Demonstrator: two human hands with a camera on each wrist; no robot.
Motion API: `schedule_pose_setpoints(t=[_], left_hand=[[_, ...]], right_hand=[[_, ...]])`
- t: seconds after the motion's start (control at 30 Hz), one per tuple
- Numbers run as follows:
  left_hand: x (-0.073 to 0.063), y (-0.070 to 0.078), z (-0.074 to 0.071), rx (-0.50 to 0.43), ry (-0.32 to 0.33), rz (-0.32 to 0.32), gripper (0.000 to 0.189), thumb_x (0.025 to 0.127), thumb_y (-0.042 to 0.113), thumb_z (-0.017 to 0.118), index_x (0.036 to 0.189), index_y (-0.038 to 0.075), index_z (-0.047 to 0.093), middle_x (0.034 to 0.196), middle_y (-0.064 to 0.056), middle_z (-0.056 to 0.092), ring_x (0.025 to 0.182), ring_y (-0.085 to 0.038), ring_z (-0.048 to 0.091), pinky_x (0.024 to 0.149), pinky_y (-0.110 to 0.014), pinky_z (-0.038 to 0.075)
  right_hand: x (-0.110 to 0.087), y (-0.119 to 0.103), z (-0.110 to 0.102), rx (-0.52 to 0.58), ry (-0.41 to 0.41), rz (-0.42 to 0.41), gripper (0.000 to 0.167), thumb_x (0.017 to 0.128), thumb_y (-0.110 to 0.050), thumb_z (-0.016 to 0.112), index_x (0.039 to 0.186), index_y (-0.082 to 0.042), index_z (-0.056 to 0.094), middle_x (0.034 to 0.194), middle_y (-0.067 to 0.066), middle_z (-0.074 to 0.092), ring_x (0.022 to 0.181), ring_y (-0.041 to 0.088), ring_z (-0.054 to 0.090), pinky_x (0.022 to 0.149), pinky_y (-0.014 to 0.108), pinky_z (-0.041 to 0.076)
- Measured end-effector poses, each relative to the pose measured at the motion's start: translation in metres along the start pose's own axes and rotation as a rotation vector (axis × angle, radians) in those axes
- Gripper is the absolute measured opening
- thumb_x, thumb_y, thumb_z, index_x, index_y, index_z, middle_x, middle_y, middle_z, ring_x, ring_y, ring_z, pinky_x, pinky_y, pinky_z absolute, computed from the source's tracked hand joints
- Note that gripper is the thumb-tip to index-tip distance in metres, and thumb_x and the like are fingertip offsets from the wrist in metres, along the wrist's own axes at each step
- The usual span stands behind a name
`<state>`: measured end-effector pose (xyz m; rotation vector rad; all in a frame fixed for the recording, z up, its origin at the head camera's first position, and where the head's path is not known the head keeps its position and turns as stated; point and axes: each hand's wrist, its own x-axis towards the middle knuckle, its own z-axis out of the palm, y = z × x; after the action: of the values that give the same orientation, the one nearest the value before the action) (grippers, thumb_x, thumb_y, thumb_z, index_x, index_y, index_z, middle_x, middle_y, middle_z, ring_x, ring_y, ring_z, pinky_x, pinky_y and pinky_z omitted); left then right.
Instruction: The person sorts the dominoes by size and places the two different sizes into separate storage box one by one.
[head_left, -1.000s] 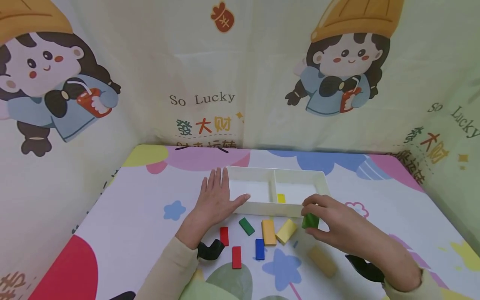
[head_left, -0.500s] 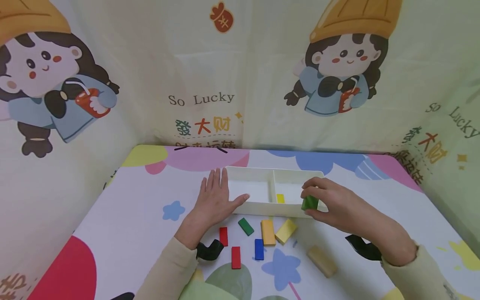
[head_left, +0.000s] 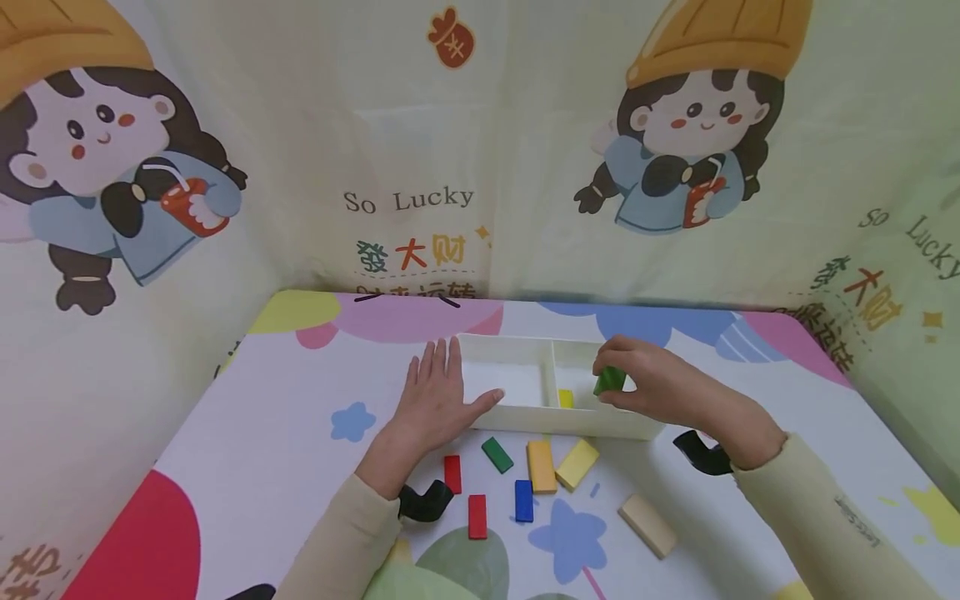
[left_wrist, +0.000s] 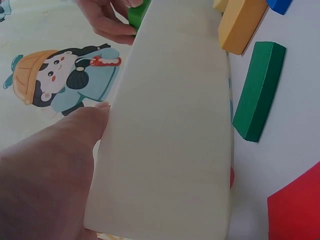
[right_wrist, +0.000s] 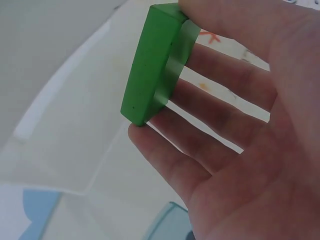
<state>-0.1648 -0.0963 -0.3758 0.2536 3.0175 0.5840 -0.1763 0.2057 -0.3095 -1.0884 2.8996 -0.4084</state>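
Observation:
A white box (head_left: pixel 570 422) with two compartments stands towards the back of the table. My left hand (head_left: pixel 431 400) lies with straight fingers along its left end, the thumb reaching over the front wall. Over the right compartment, my right hand (head_left: pixel 660 379) pinches a green block (head_left: pixel 610 381) between thumb and fingertips. In the right wrist view the green block (right_wrist: pixel 155 65) is held by its two ends, tilted, with the box's pale wall behind it. A small yellow block (head_left: pixel 566 398) sits inside the right compartment, beside the divider.
Before the box lie a dark green block (head_left: pixel 497 455), an orange block (head_left: pixel 542 467), a pale yellow block (head_left: pixel 577 465), a blue block (head_left: pixel 523 501) and two red blocks (head_left: pixel 477 517). A bare wooden block (head_left: pixel 648 525) is at the right. Printed cloth (head_left: pixel 525 167) hangs behind the table.
My right hand has carried the green block up and forward from in front of the box, over its front wall, to above the right compartment. The left hand has stayed at the box's left end.

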Motion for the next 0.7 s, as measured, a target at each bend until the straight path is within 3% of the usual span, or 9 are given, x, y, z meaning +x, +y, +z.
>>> schedule_pose_setpoints(t=[0.27, 0.47, 0.7], left_hand=[[0.001, 0.001, 0.000, 0.014, 0.014, -0.001, 0.105, 0.089, 0.069, 0.051, 0.158, 0.001, 0.011, 0.165, -0.021, 0.014, 0.154, -0.039, 0.008, 0.124, -0.057, 0.010], [0.001, 0.001, 0.000, 0.017, 0.009, 0.005, 0.105, 0.090, 0.069, 0.051, 0.158, 0.001, 0.011, 0.165, -0.022, 0.015, 0.154, -0.040, 0.008, 0.124, -0.058, 0.010], [0.001, 0.001, 0.001, 0.010, 0.017, -0.005, 0.104, 0.089, 0.068, 0.052, 0.158, 0.002, 0.011, 0.165, -0.021, 0.016, 0.154, -0.040, 0.009, 0.124, -0.058, 0.011]], right_hand=[[0.017, 0.007, 0.013, 0.030, -0.087, 0.001, 0.021, 0.084, -0.012, 0.078, 0.102, -0.006, 0.069, 0.106, 0.005, 0.064, 0.084, 0.012, 0.061, 0.073, 0.027, 0.056], [0.029, 0.011, 0.021, 0.042, -0.197, 0.069, 0.023, 0.085, -0.016, 0.078, 0.105, -0.008, 0.071, 0.106, 0.004, 0.065, 0.091, 0.016, 0.060, 0.081, 0.033, 0.056], [0.040, 0.016, 0.032, 0.073, -0.269, 0.107, 0.038, 0.085, -0.013, 0.077, 0.121, -0.005, 0.066, 0.121, 0.011, 0.065, 0.105, 0.022, 0.061, 0.093, 0.040, 0.055]])
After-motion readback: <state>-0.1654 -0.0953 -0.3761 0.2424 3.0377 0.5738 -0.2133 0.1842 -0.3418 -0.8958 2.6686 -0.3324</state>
